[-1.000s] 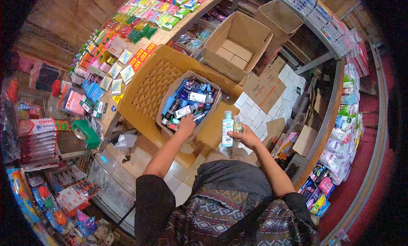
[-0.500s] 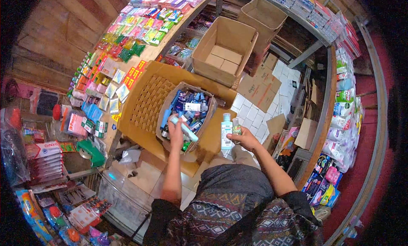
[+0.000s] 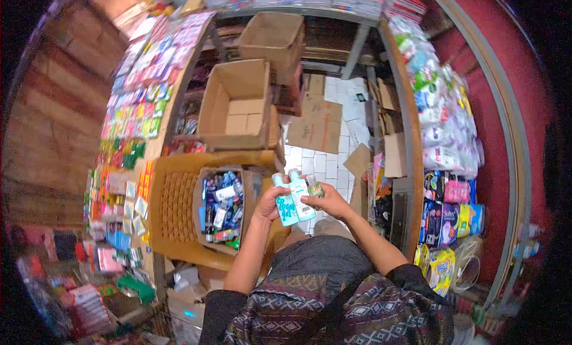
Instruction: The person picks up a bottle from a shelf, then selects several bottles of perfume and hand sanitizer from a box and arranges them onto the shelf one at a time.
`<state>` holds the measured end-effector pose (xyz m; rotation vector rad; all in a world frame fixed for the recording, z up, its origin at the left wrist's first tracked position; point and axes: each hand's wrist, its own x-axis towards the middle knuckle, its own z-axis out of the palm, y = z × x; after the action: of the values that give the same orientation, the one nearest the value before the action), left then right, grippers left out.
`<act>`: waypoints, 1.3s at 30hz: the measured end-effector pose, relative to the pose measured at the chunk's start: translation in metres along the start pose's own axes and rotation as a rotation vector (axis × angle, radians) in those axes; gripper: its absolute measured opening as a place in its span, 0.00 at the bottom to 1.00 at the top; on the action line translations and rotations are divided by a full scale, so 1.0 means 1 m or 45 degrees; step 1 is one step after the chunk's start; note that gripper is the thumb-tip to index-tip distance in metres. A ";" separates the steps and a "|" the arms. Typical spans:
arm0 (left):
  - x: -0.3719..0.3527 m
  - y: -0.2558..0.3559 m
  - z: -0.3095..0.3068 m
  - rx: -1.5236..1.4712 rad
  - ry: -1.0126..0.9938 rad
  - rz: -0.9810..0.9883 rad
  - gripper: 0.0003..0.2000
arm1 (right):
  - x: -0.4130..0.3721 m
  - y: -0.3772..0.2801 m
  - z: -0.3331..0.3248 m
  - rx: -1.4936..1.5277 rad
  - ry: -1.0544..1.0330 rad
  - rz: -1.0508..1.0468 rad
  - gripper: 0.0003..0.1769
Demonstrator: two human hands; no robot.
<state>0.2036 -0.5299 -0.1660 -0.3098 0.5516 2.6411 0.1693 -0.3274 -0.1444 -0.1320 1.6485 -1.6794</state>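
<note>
My left hand is closed around a light-blue cologne gel bottle, its lettered front facing up. Side by side with it, a second pale-blue bottle is gripped in my right hand, thumb across its front. The same hand also holds a small clear bottle with a green label, partly covered by the fingers. Left of my hands, a cardboard box full of mixed bottles and tubes sits on a brown woven chair.
Two open cardboard boxes stand ahead. Flattened cardboard lies on the white tiled floor. Packed goods cover the left counter, and wrapped packs line the right shelf. A green tape dispenser is at lower left.
My left hand has moved from over the box to beside my right hand, bringing its bottle against the other one. The view has turned to the right.
</note>
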 end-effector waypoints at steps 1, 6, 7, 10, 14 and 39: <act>0.009 -0.006 0.006 0.145 0.045 -0.056 0.25 | -0.007 -0.002 -0.011 -0.036 0.034 0.018 0.21; 0.047 -0.044 0.058 0.635 0.191 -0.184 0.18 | -0.043 -0.005 -0.056 0.026 0.375 -0.264 0.19; 0.055 -0.052 0.069 0.682 0.201 -0.163 0.17 | -0.052 -0.010 -0.064 0.035 0.428 -0.294 0.19; 0.082 -0.072 0.091 0.786 0.105 -0.134 0.15 | -0.074 -0.023 -0.089 0.069 0.585 -0.433 0.18; 0.115 -0.097 0.136 0.774 -0.052 -0.106 0.20 | -0.115 -0.047 -0.125 0.150 0.729 -0.488 0.17; 0.291 -0.195 0.292 1.023 -0.792 -0.815 0.20 | -0.205 -0.079 -0.270 0.605 1.593 -0.814 0.16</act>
<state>-0.0049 -0.1395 -0.0544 0.4858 1.0083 1.5982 0.1269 -0.0015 -0.0295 0.8840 2.0513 -2.9266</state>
